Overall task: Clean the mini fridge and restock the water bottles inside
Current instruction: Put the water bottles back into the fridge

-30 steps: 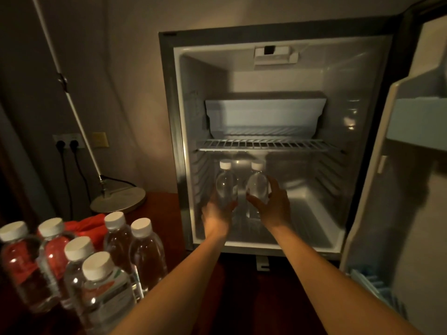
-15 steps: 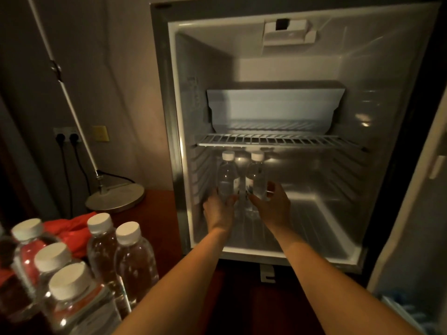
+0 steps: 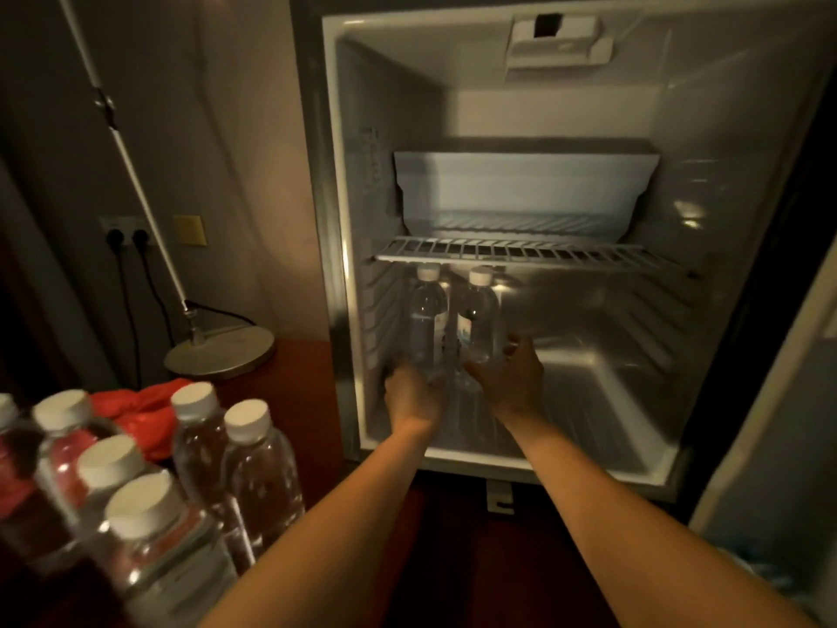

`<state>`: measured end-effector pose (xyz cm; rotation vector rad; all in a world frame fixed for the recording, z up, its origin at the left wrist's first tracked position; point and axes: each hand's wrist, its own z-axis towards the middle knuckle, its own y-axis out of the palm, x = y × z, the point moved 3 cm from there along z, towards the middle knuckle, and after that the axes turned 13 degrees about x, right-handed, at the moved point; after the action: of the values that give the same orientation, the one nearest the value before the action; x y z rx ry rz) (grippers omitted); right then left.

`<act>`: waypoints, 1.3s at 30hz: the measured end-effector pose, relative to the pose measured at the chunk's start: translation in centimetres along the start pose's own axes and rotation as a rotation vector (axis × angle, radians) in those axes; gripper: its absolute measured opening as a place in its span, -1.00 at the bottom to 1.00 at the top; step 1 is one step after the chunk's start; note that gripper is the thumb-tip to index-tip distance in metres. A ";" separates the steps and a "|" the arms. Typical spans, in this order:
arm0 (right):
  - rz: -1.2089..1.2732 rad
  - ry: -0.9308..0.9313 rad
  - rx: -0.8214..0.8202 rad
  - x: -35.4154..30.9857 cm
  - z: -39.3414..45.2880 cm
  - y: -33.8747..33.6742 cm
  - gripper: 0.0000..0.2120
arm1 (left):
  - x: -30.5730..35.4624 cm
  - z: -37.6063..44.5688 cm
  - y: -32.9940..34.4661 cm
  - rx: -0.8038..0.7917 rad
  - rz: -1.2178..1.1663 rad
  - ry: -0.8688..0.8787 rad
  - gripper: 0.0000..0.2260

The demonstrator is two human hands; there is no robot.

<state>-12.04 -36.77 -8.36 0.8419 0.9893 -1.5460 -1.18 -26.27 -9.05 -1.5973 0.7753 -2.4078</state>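
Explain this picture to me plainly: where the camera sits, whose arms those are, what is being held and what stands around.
The camera is worn on a person's head and looks down along their bare arms. There is no machine. The left hand and right hand each hold an upright water bottle, the left bottle and the right bottle, under the wire shelf of the open mini fridge. More capped bottles wait at lower left, beside a red cloth and a lamp base.

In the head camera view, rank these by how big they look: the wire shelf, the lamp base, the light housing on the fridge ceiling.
1. wire shelf
2. lamp base and light housing: they look alike in width, so no ranking.
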 end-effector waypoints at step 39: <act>0.027 -0.103 -0.676 -10.4 -25.9 -0.4 -0.16 | -12.8 -16.2 -26.0 0.443 0.035 0.143 -0.31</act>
<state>-10.13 -8.93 -9.53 0.2932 1.3049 -1.1004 -6.22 6.51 -11.51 -1.2405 0.2530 -2.4619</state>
